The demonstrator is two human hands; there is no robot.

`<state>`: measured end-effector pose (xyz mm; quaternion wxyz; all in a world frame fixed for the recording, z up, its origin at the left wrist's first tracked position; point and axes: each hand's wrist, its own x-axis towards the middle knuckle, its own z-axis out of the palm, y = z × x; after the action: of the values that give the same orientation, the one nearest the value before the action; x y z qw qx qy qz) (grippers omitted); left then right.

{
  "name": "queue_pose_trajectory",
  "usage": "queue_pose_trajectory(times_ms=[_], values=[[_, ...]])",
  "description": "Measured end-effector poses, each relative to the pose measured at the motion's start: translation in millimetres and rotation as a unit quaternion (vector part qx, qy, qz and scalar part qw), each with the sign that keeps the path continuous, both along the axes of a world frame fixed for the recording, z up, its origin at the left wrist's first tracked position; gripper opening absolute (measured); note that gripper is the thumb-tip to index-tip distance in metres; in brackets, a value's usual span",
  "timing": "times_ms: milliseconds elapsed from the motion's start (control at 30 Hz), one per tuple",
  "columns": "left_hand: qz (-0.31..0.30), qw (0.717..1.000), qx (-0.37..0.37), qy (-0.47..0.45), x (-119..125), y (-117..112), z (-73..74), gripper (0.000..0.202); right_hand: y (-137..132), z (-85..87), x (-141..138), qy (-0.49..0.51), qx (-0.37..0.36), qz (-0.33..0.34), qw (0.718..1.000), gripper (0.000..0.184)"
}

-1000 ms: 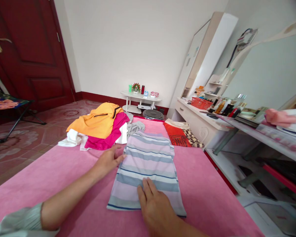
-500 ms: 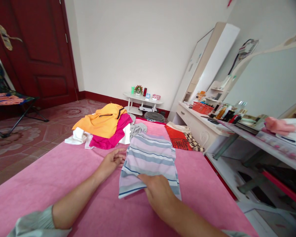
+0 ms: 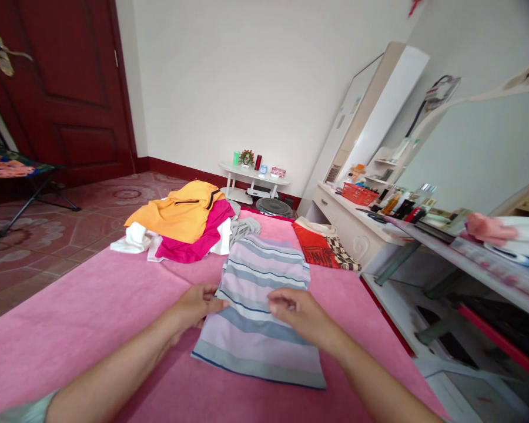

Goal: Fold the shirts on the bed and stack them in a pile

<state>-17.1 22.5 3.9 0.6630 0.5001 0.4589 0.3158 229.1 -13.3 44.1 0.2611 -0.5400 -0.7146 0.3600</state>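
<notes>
A folded garment (image 3: pixel 255 329) with lilac, grey and white stripes lies flat on the pink bedspread (image 3: pixel 92 317) in front of me. My left hand (image 3: pixel 197 306) is at the garment's left edge, thumb on top and fingers curled around the fabric. Over the middle of the garment, my right hand (image 3: pixel 300 313) has its fingers bent, pinching the cloth. Both forearms reach in from the bottom of the view.
A heap of orange, magenta, white and grey clothes (image 3: pixel 180 226) lies at the far left of the bed. Folded red and patterned clothes (image 3: pixel 324 249) lie at its far right. A white dresser (image 3: pixel 357 226) with bottles stands to the right, a low white table (image 3: pixel 251 176) by the wall, and a folding chair (image 3: pixel 13 176) by the dark red door.
My right hand moved from the garment's near hem, which it lifted briefly, up to the middle. The hem lies flat again. My left hand stayed at the left edge.
</notes>
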Motion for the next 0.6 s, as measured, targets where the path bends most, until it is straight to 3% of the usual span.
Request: queue_pose_trajectory(times_ms=[100,200,300,433,500,600], values=[[0.013,0.993,0.12,-0.005,14.3,-1.9,4.4,0.045,23.2,-4.0,7.9,0.057,-0.017,-0.063,0.996,0.034],[0.029,0.963,0.255,0.083,40.8,-8.5,7.4,0.052,45.5,-0.5,-4.5,0.08,-0.045,-0.07,0.993,0.045],[0.01,0.931,0.323,0.169,69.7,-22.2,6.1,0.05,68.6,5.9,-26.5,-0.031,0.019,-0.084,0.996,0.056],[-0.067,0.904,0.363,0.215,92.6,-45.9,1.2,0.045,93.9,2.9,-50.8,-0.169,0.053,-0.136,0.975,0.072],[-0.101,0.89,0.376,0.239,93.1,-55.8,0.2,0.047,103.7,-4.9,-53.5,-0.169,0.052,-0.183,0.967,0.064],[-0.076,0.869,0.392,0.293,81.9,-63.4,2.2,0.057,116.9,-16.7,-40.4,-0.116,0.06,-0.215,0.968,0.028]])
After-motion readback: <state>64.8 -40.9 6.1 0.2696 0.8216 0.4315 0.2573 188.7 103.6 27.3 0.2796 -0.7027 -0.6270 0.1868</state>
